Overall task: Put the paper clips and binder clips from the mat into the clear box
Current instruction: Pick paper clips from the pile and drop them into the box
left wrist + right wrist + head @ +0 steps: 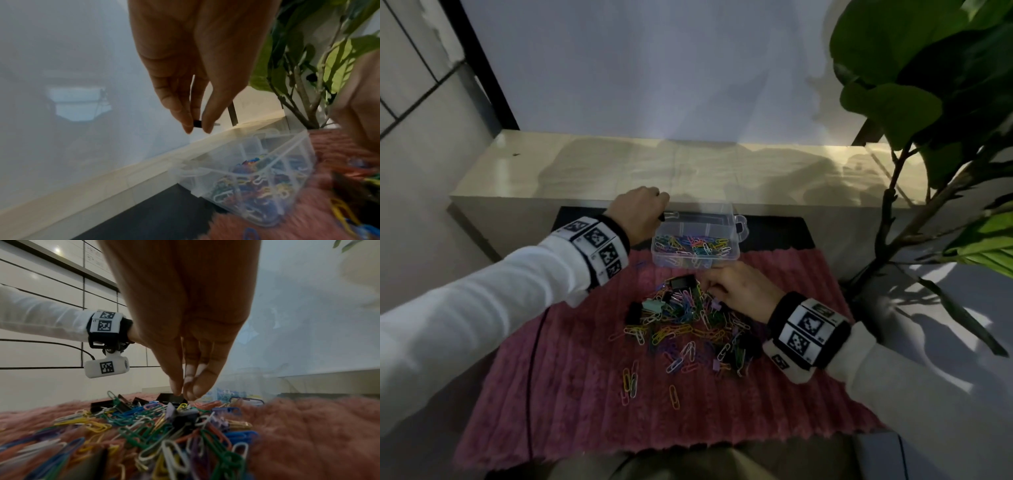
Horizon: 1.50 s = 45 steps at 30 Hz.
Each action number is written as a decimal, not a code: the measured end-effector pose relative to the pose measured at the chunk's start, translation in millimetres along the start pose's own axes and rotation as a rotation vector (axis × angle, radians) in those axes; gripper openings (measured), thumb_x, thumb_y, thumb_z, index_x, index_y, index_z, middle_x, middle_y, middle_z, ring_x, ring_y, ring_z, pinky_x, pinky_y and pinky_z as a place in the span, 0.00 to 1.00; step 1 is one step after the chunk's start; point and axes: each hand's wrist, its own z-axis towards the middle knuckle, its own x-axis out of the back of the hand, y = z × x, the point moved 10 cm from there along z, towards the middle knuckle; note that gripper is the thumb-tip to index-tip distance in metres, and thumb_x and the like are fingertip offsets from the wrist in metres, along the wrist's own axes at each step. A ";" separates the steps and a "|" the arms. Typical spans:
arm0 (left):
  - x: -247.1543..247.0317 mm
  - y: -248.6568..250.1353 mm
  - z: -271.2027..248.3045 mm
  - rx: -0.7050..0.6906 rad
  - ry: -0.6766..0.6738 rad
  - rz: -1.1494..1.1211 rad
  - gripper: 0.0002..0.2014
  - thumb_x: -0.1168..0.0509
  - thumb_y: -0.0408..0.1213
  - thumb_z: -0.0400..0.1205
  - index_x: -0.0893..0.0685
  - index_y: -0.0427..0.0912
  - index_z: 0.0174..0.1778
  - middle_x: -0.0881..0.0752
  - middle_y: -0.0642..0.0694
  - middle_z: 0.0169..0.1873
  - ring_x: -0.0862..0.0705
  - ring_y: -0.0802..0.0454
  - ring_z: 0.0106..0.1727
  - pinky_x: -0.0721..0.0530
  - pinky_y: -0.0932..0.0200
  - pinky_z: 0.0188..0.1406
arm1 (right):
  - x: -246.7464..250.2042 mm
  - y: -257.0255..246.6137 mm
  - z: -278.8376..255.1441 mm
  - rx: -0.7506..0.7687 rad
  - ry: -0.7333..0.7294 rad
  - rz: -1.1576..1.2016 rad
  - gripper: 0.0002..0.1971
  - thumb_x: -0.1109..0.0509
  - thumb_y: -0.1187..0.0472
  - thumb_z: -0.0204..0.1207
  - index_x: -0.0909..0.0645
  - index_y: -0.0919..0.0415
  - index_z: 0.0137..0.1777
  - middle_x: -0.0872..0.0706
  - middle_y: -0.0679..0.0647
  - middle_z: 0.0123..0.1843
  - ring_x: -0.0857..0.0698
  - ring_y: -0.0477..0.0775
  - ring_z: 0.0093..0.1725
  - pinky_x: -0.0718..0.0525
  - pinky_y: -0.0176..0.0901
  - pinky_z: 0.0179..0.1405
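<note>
Her left hand pinches a small black binder clip above the clear box; right hand fingertips close together, touching the clip pile.

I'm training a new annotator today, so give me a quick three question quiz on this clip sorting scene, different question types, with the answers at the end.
1. True or false: the left hand pinches a small black binder clip above the clear box.
2. Multiple choice: the right hand's fingertips are A) inside the box, B) down at the pile of clips on the pink mat, C) on the plant.
3. Fill in: the box already holds coloured ____ clips.

Key: 1 true; 2 B; 3 paper.
</note>
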 end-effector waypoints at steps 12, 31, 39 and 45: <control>23.0 -3.3 -41.3 -0.098 -0.042 -0.323 0.07 0.29 0.34 0.72 0.15 0.43 0.45 0.13 0.48 0.37 0.14 0.49 0.41 0.23 0.61 0.40 | -26.4 -25.8 -23.5 0.145 -0.244 -0.080 0.12 0.36 0.63 0.78 0.22 0.62 0.61 0.22 0.57 0.60 0.22 0.57 0.59 0.20 0.55 0.52; -65.5 6.1 -174.1 -0.004 -0.182 -0.480 0.24 0.28 0.54 0.67 0.19 0.49 0.57 0.17 0.53 0.54 0.17 0.52 0.56 0.26 0.64 0.51 | -32.8 -5.3 9.2 -0.146 -0.242 -0.152 0.40 0.24 0.43 0.64 0.33 0.67 0.68 0.29 0.61 0.66 0.31 0.61 0.68 0.25 0.55 0.63; -93.2 18.4 -207.7 0.222 -0.373 -0.353 0.49 0.65 0.87 0.37 0.31 0.52 0.38 0.28 0.58 0.35 0.26 0.56 0.36 0.33 0.59 0.34 | -33.3 0.7 6.0 -0.198 -0.202 -0.066 0.28 0.22 0.55 0.65 0.27 0.65 0.62 0.24 0.62 0.63 0.24 0.63 0.63 0.26 0.47 0.48; -105.4 32.5 -191.0 0.235 -0.369 -0.307 0.32 0.35 0.63 0.68 0.26 0.43 0.59 0.21 0.45 0.58 0.19 0.46 0.58 0.23 0.52 0.54 | -19.0 6.8 13.4 -0.145 -0.188 0.079 0.13 0.24 0.70 0.66 0.17 0.65 0.51 0.18 0.52 0.43 0.21 0.49 0.44 0.30 0.36 0.33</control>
